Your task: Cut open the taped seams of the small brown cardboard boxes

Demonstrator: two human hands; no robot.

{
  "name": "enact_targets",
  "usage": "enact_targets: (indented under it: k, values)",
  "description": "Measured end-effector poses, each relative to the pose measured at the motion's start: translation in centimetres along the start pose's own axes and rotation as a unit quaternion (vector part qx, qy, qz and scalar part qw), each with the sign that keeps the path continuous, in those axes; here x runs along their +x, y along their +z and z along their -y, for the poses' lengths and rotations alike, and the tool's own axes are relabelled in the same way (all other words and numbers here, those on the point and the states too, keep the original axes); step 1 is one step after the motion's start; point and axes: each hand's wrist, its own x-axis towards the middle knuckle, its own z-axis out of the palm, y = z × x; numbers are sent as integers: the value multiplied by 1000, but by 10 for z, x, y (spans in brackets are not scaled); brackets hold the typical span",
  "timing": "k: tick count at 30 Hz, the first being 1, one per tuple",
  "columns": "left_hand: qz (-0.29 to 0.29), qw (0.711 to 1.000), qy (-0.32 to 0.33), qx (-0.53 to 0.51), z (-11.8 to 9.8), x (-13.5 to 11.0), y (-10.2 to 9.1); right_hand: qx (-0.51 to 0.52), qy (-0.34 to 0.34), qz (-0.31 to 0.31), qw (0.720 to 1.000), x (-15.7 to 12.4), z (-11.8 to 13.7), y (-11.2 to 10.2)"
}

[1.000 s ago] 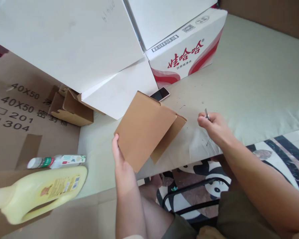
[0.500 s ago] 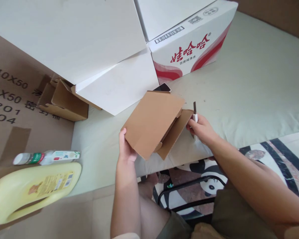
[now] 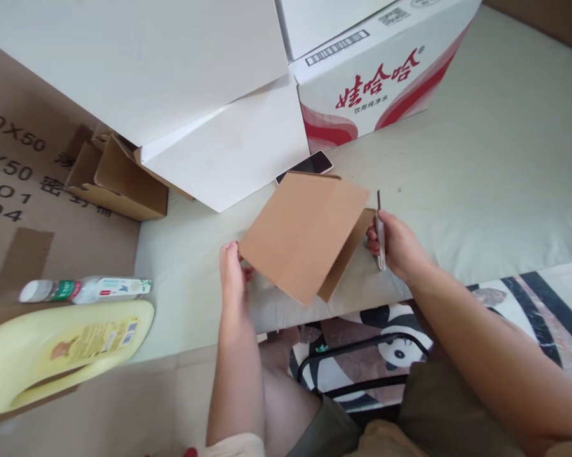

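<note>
A small brown cardboard box (image 3: pixel 305 235) is held tilted above the pale cloth, its flap (image 3: pixel 350 257) standing partly away on the right side. My left hand (image 3: pixel 234 273) pinches the box's left corner between thumb and fingers. In my right hand (image 3: pixel 397 244) is a white utility knife (image 3: pixel 381 244) with its dark blade out, pointing away from me. The fingertips of that hand are also at the edge of the flap; whether they grip it is hard to see. Behind the box lies a dark-screened phone (image 3: pixel 309 166), partly covered by it.
White cartons (image 3: pixel 238 139) and a red-and-white water carton (image 3: pixel 366 95) stand at the back. On the left are a brown cardboard insert (image 3: pixel 128 181), a clear bottle (image 3: pixel 88 290) and a yellow jug (image 3: pixel 71 349). A black-framed panda-patterned seat (image 3: pixel 362 355) is below the cloth's edge.
The box has shifted slightly right and its flap now shows less. More of the phone shows behind it. My right hand has turned, showing more of the knife handle. The view has moved slightly.
</note>
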Motion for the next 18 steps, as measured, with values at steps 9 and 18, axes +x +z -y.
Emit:
enact_targets:
  k: [9,18]
  values:
    - [201,773,538,269,3,-32,19,28,-22,-25,999,-3,-5,10]
    - [179,765,562,257,9,-8,11,72,-58,60,994,-4,-18,19]
